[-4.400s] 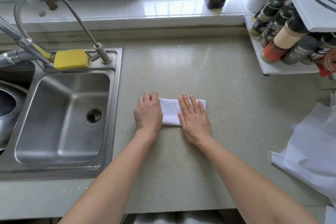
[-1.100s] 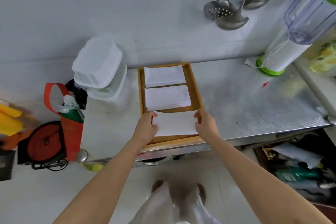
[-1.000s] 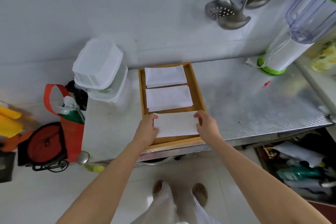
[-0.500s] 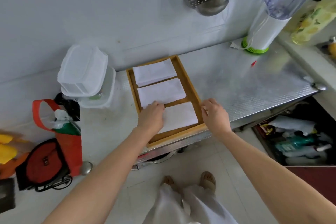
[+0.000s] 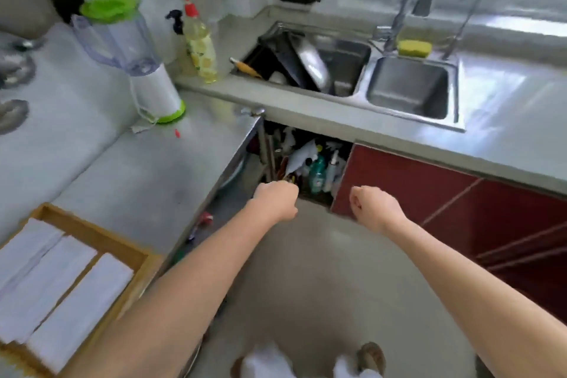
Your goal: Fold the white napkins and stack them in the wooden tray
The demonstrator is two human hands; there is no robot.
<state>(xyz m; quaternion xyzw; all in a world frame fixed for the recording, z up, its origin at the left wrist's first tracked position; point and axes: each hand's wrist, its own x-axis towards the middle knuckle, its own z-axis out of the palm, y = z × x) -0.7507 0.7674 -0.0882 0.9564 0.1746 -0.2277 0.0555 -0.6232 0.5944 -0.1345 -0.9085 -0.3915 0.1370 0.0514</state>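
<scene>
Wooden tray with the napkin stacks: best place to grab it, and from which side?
Grip the wooden tray by its two long outer rims, one hand per side, coming from above. The rims stand clear above the folded napkins, which fill the three compartments, so gripping inside would likely crush the stacks. Keep it level. Both the left hand and right hand look free.

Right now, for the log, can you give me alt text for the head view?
Both hands, left and right, hang loosely curled and hold nothing above the floor, away from the tray at lower left, whose three compartments each hold folded napkins. Beyond them a steel counter carries a blender, and a double sink sits under a window.
</scene>
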